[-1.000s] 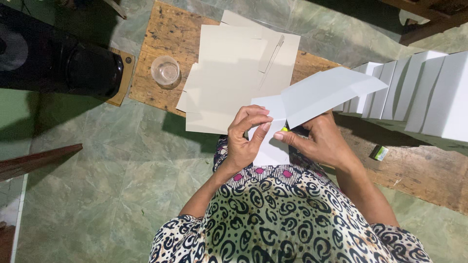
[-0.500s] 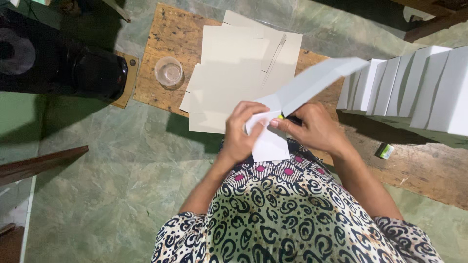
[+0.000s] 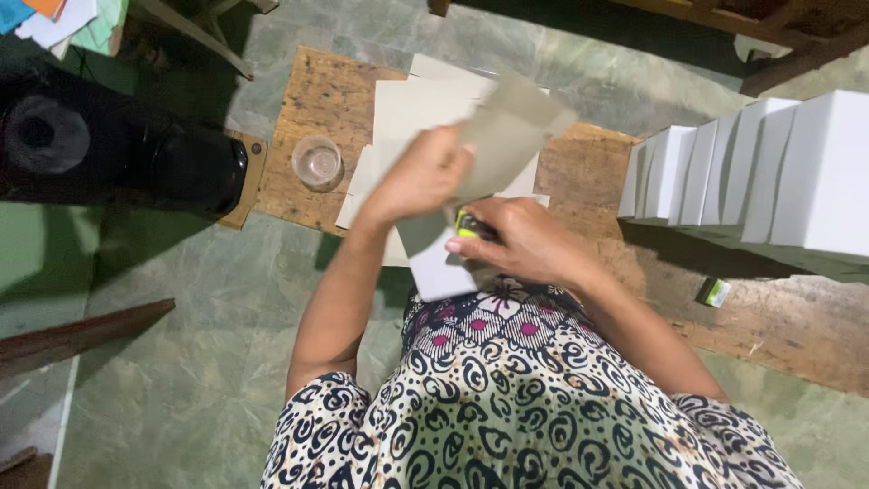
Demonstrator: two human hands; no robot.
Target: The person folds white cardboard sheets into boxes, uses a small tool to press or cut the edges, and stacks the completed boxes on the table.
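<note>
Since half a second ago the card sheet point(image 3: 507, 136) has swung up from a low slant to stand over the wooden bench point(image 3: 321, 100) and its stack of flat sheets point(image 3: 412, 109) — the left hand point(image 3: 421, 172) has lifted with it. The sheet looks light, stiff enough to crease, best pinched at an edge; the left hand is closed on its upper part. The right hand point(image 3: 520, 243), below, pins the lower flap and grips a small yellow-green tool point(image 3: 468, 224).
</note>
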